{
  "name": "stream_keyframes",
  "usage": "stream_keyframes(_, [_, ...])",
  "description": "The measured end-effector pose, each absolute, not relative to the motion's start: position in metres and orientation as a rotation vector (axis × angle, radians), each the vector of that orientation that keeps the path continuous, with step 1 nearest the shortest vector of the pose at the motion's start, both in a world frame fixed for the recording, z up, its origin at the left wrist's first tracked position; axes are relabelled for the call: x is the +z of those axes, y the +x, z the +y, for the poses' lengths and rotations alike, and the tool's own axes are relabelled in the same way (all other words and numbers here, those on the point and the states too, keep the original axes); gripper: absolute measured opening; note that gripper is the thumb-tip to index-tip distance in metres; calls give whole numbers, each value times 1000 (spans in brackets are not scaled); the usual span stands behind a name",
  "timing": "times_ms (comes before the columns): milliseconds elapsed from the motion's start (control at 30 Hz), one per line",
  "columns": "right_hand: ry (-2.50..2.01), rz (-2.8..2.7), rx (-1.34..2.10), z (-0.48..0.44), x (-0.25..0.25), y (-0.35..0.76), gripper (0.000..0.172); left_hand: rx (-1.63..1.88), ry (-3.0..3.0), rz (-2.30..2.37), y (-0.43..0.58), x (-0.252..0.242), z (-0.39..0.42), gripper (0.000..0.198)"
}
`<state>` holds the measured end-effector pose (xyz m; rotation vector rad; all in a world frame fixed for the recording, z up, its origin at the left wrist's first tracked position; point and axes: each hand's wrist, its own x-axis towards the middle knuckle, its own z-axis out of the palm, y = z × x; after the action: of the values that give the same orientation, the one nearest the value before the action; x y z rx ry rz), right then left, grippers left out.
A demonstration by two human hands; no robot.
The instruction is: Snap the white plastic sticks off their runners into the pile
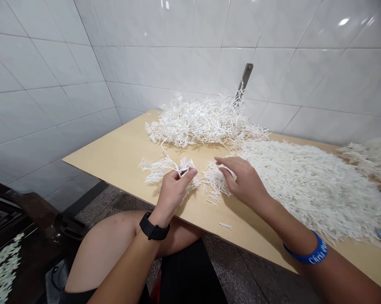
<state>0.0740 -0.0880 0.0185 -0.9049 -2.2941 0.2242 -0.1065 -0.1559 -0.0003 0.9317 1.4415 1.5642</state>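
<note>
A white branching plastic sprig [160, 168] is pinched between the thumb and fingers of my left hand [176, 185], its thin twigs fanning out to the left. My right hand [241, 175] hovers over a small heap of white pieces [216, 179], thumb and fingers apart; nothing shows between them. Short loose bits lie on the table below the heap. Behind my hands rises a tangled pile of white branched sprigs [199, 120]. To the right of my right hand spreads a broad, flat mound of small white pieces [317, 185].
The light wooden tabletop [111, 143] meets a tiled wall [165, 63] at the back. A grey metal bar [247, 78] stands behind the sprig pile. Another white pile [374, 158] sits at the far right. Pale sprigs [3, 270] lie low at the left.
</note>
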Motion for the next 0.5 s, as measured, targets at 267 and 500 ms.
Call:
stream_keyframes(267, [-901, -2043, 1041, -110, 34, 46, 15, 1461, 1041, 1358, -101, 0, -161, 39])
stream_keyframes(500, [-835, -2222, 973, -114, 39, 47, 14, 1473, 1068, 1295, -116, -4, -160, 40])
